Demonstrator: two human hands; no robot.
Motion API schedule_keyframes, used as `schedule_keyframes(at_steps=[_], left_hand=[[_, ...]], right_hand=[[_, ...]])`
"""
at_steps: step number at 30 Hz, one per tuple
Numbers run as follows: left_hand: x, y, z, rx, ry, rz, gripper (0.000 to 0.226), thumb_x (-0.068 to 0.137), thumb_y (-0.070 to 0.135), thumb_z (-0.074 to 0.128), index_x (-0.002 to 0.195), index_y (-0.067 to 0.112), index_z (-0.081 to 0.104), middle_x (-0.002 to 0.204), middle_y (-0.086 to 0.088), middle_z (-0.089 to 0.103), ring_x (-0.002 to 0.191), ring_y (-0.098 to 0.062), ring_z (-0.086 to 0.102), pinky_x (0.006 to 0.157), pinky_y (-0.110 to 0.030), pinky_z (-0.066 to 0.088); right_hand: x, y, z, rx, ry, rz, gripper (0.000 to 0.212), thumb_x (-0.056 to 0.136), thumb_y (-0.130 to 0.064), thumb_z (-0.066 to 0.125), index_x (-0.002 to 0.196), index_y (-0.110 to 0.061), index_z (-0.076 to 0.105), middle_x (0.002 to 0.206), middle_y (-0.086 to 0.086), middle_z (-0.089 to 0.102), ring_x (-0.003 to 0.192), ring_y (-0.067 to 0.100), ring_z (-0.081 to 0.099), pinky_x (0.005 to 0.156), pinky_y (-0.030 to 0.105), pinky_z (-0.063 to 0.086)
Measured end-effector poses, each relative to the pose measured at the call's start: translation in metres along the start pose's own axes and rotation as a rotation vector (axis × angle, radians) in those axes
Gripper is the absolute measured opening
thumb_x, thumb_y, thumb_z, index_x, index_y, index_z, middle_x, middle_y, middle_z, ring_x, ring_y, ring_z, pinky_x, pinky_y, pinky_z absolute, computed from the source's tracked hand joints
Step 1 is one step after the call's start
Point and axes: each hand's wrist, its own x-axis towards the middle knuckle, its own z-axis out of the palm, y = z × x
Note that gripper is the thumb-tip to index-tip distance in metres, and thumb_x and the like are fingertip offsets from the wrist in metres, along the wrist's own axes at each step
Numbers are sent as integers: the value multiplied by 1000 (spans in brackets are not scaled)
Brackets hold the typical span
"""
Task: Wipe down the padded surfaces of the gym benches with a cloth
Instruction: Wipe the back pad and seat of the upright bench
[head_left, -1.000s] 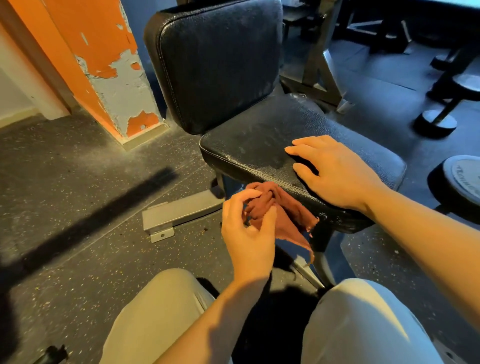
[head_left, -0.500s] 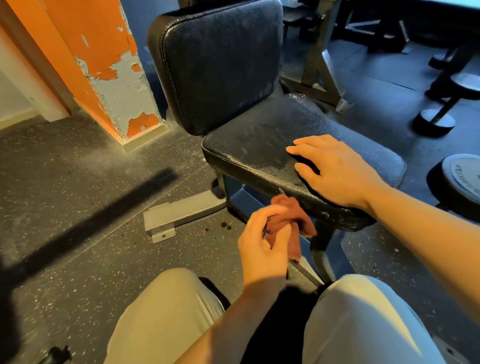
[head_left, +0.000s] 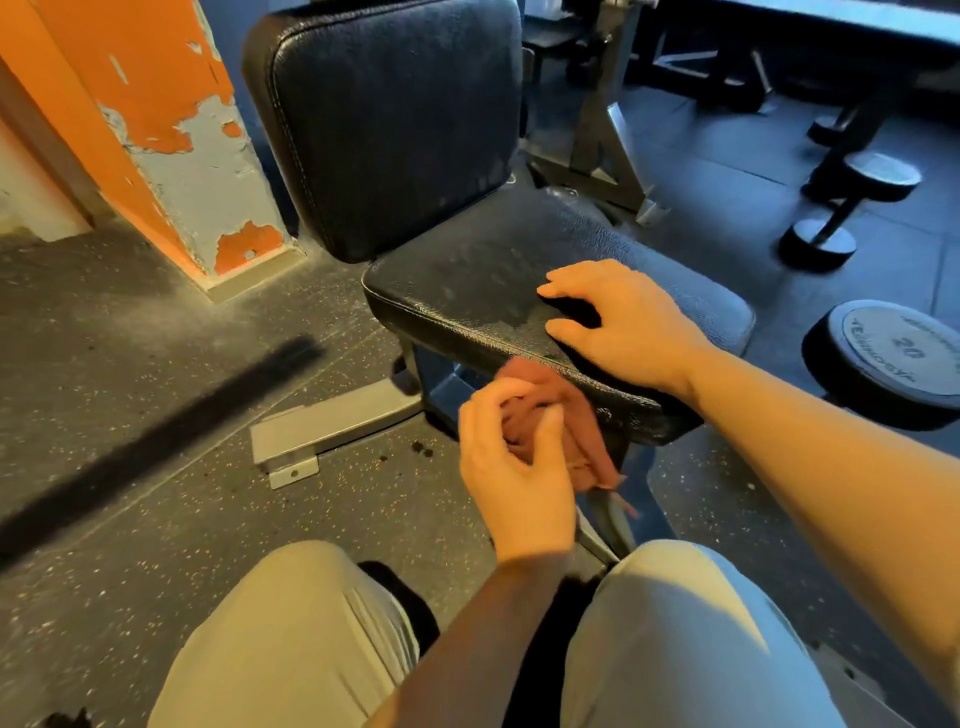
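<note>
Against a second ago, the left hand (head_left: 519, 467) is bunching the cloth (head_left: 576, 426) tighter just below the seat (head_left: 467, 291), the right hand (head_left: 628, 327) resting flat there, so wiping looks about to begin.

dumbbell (head_left: 893, 358) at right edge: end cap reads "20", plus curved brand lettering along the rim, looks like "TECHNOGYM", partly blurred. No other legible text anywhere.
</note>
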Motion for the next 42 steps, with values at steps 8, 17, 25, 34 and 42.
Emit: schedule_keyframes(at_steps=[8, 17, 25, 34, 42], left_hand=[[15, 0, 10, 56, 173, -11, 27, 81, 10, 74, 103, 21, 64, 105, 5, 61, 99, -8, 58, 85, -25, 49], [32, -5, -12, 24, 151, -60, 32, 82, 3, 66, 104, 24, 59, 98, 9, 62, 92, -11, 60, 82, -38, 51], [-17, 36, 18, -49, -314, 99, 33, 72, -11, 71, 96, 13, 68, 99, -6, 58, 87, 2, 60, 72, -8, 45], [9, 13, 15, 52, 31, 4, 34, 82, 17, 74, 111, 21, 59, 114, 0, 53, 102, -9, 54, 81, -12, 44], [20, -4, 1, 107, 70, 27, 22, 88, 9, 65, 108, 16, 63, 108, 4, 63, 102, -11, 60, 86, -19, 46]], right_hand=[[-47, 23, -9, -155, 184, 102, 34, 98, -29, 49, 127, -17, 61, 126, 3, 63, 119, 26, 53, 95, 38, 39], [-47, 23, -3, -154, 220, 141, 51, 89, -41, 40, 132, -21, 59, 136, -2, 58, 128, 22, 49, 100, 39, 40], [-46, 26, -2, -145, 188, 180, 56, 87, -47, 35, 136, -26, 55, 142, -7, 52, 133, 17, 43, 103, 35, 36], [-49, 22, -3, -158, 219, 156, 40, 97, -35, 49, 134, -21, 58, 138, -3, 56, 129, 18, 47, 101, 35, 37], [-49, 23, -1, -152, 223, 155, 53, 89, -44, 38, 133, -23, 58, 138, -5, 56, 130, 17, 47, 102, 36, 38]])
